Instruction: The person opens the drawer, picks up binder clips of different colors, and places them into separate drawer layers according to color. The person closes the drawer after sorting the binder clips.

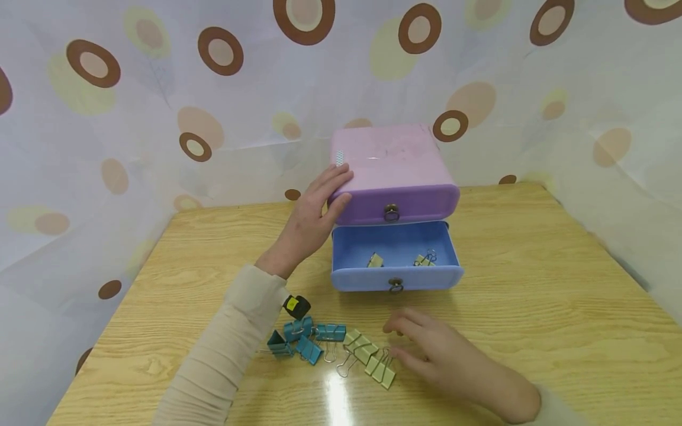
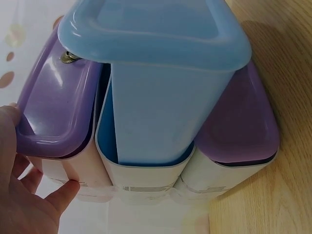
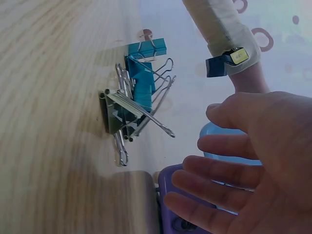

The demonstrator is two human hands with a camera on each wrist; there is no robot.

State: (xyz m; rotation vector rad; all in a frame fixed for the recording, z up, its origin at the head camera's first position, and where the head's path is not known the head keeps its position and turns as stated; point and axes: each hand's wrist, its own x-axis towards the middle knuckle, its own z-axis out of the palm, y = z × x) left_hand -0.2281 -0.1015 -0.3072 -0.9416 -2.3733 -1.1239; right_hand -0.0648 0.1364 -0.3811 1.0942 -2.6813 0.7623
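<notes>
A small drawer unit with a pink top (image 1: 389, 154) stands at the back of the table. Its blue middle drawer (image 1: 396, 279) is pulled out, with two yellow binder clips (image 1: 375, 260) inside. My left hand (image 1: 311, 216) rests on the unit's upper left corner, thumb by the purple top drawer's front (image 2: 58, 107). In front of the blue drawer, my right hand (image 1: 442, 352) hovers with loosely extended fingers and holds nothing. Just left of its fingertips lie yellow binder clips (image 1: 380, 371). Several teal binder clips (image 1: 330, 332) lie farther left, near my left sleeve.
The wooden table (image 1: 533, 284) runs back to a patterned curtain (image 1: 256, 118). A purple bottom drawer (image 2: 239, 122) sits closed beneath the blue one. A black strap mount (image 1: 296, 306) is on my left wrist.
</notes>
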